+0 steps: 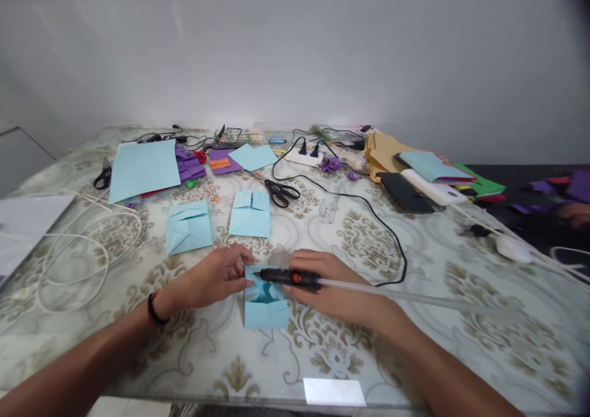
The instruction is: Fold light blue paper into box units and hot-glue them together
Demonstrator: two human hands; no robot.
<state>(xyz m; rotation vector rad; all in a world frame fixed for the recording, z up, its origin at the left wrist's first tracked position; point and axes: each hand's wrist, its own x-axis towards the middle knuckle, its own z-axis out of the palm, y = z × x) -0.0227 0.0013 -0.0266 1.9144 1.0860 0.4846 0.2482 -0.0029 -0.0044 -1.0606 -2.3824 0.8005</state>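
My right hand (329, 285) is wrapped round a black hot glue gun (288, 277) with a long clear glue stick (391, 291) sticking out of its back. Its nozzle points left, over the upper part of a folded light blue paper (266, 315). At the paper's upper left edge, the fingers of my left hand (225, 272) are closed on it, thumb on top. Two more folded light blue papers lie beyond my hands, one on the left (190, 228) and one nearer the middle (249, 220).
Black scissors (281, 193), a clear ruler (330, 205) and a white power strip (304, 156) lie farther back. A black cord (382, 220) loops on the right near a dark phone (404, 193). White cable (108, 257) coils at left. Another person's hand (575, 214) shows at far right.
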